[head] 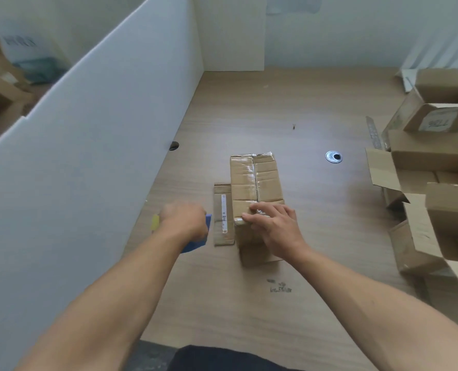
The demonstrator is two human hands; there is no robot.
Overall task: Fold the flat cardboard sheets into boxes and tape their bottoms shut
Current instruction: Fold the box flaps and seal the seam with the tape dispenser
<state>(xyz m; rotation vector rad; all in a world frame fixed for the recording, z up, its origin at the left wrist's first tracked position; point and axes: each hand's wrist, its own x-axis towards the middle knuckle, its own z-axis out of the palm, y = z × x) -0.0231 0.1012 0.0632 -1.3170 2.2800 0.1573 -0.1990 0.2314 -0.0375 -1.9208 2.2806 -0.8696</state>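
A: Entry requested, left to right, all positions referred to the taped box (pixel 254 183).

B: Far left of the box, a white partition (pixel 88 129) is seen running along the edge of the table (pixel 249 103). Beyond it, blurred cartons (pixel 0 97) are noted. No more can be made out.

A: Left hand?

B: The left hand (pixel 185 223) is recorded left of the box, level with its near end and apart from it. The outline is blurred. The fingers are read as curled round a blue tool (pixel 195 245), and a yellow part (pixel 155 223) shows on the side away from the box.

A: Between that hand and the box?

B: A flat cardboard piece (pixel 224 238) is laid on the table, touching the box's left side. A narrow white label strip (pixel 224 212) is borne on it.

A: The box itself?

B: It is stood mid-table with the flaps closed on top and clear tape (pixel 256 172) laid along the centre seam. The right hand (pixel 273 223) is rested on its near end, with the fingers extended and pressed flat on the tape. Nothing is gripped.

A: Right of the box?

B: A metal grommet (pixel 333 156) is set in the table, right of the box's far end. Well to the right, open boxes (pixel 437 156) are stacked with flaps raised.
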